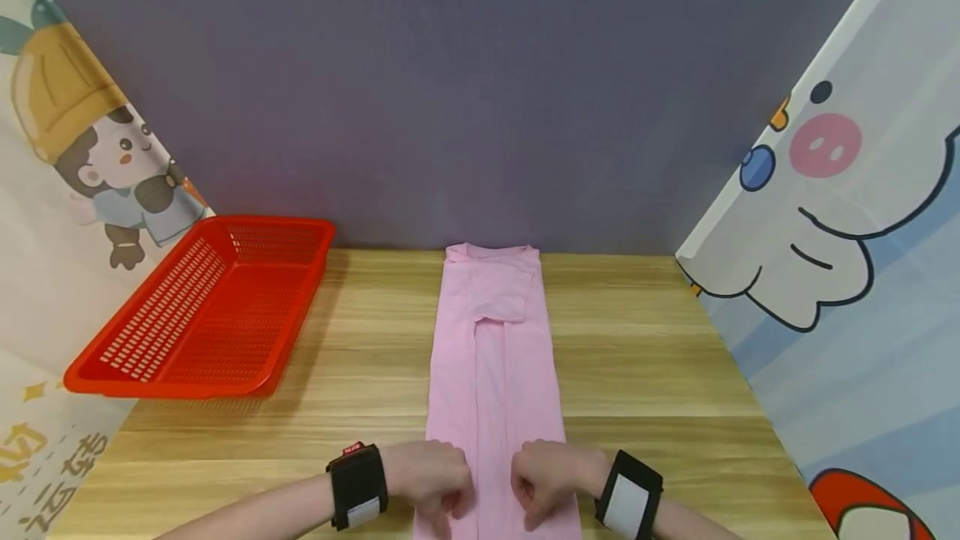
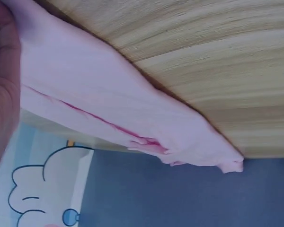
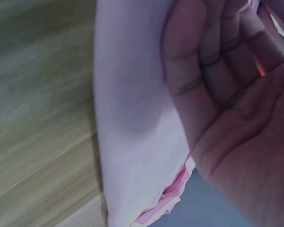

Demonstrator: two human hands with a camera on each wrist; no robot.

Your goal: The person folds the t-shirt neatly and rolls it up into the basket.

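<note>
A pink T-shirt [image 1: 491,365], folded lengthwise into a long strip, lies on the table with its neckline toward the back wall. Its two side folds meet near the middle, leaving a narrow inner strip between them. Over the near part, my left hand [image 1: 438,482] has curled fingers pointing down and pinches the cloth by the left edge. My right hand [image 1: 551,482] mirrors it on the right side, thumb and fingers bent onto the fabric. In the right wrist view, the curled fingers [image 3: 217,52] overlap the shirt [image 3: 128,109]. The shirt's near end runs out of the head view.
A red plastic basket [image 1: 300,307] with slotted walls stands at the left of the wooden table [image 1: 637,357]. Behind the table rises a dark grey wall panel [image 1: 480,90]. Cartoon-printed curtains [image 1: 900,223] hang at both sides. Each wrist wears a black strap [image 1: 358,486].
</note>
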